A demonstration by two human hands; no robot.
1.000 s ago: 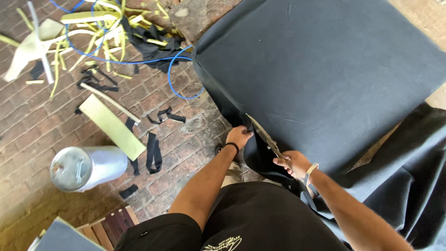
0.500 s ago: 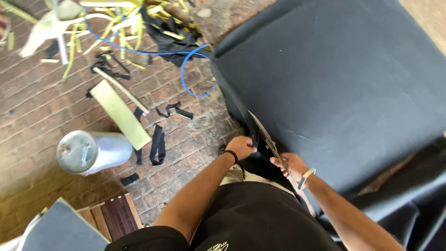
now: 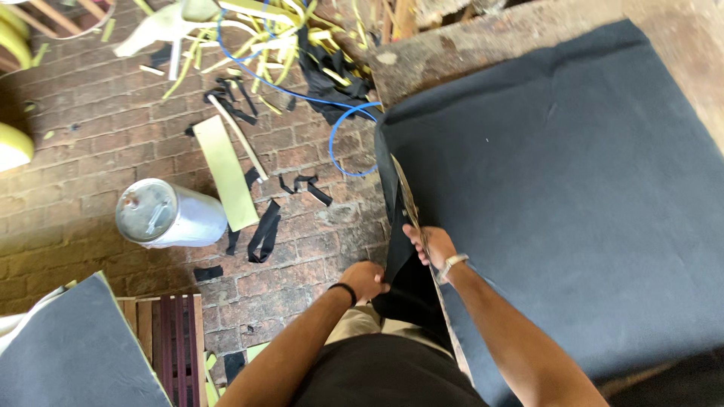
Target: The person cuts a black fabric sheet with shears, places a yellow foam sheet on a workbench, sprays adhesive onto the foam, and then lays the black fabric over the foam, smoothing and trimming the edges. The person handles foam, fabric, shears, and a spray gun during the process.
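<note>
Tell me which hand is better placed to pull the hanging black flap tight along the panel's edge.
Left. The left hand already grips the hanging black flap below the edge, so it could probably pull. The right hand presses on the edge of the fabric-covered panel, pinning it.

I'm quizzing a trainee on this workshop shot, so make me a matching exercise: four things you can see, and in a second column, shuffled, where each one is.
Things:
1. metal can
2. blue cord
3. dark fabric sheet
4. pale green board

Places:
A. spread over the table, its edge gripped by the left hand and right hand
B. lying flat on the bricks just right of the can
C. standing on the brick floor at left
D. looping on the floor by the table's corner

Pairs: 1-C, 2-D, 3-A, 4-B
</note>
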